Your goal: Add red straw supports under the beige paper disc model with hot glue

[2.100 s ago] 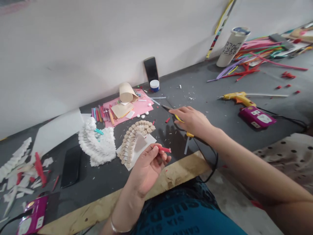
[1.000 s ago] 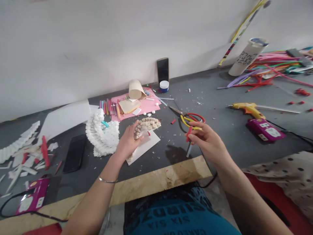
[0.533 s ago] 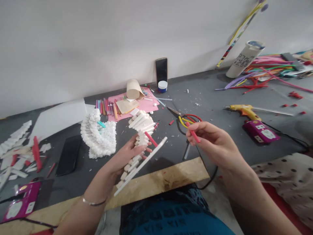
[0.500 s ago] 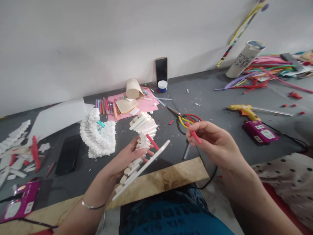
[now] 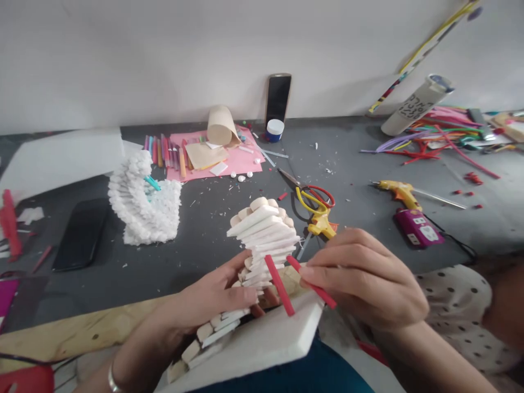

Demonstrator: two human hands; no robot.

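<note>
My left hand (image 5: 223, 289) is wrapped round the middle of a curved model of white strips (image 5: 266, 229) backed with pale wooden sticks. A white foam board (image 5: 266, 338) forms its base, tilted toward me. One red stick (image 5: 279, 286) slants between the curved strips and the board. In my right hand (image 5: 360, 273), thumb and fingertips pinch a second red stick (image 5: 323, 295), its upper end close to the strips; whether it touches them I cannot tell. Just beyond that hand lie scissors (image 5: 313, 199) with red and yellow handles and a yellow glue gun (image 5: 322, 224).
At left stand a fluffy white model (image 5: 143, 202) and a black phone (image 5: 82, 234). Behind are pink paper (image 5: 245, 158), a small jar (image 5: 274, 131) and an upright phone (image 5: 278, 101). To the right lie another glue gun (image 5: 397, 194), a purple box (image 5: 417, 228) and pipe cleaners (image 5: 442, 134). A person in dotted cloth (image 5: 454, 297) sits right.
My right hand has brought its red stick down and left to the model. The model's base has turned so its broad face shows. The view has shifted, too.
</note>
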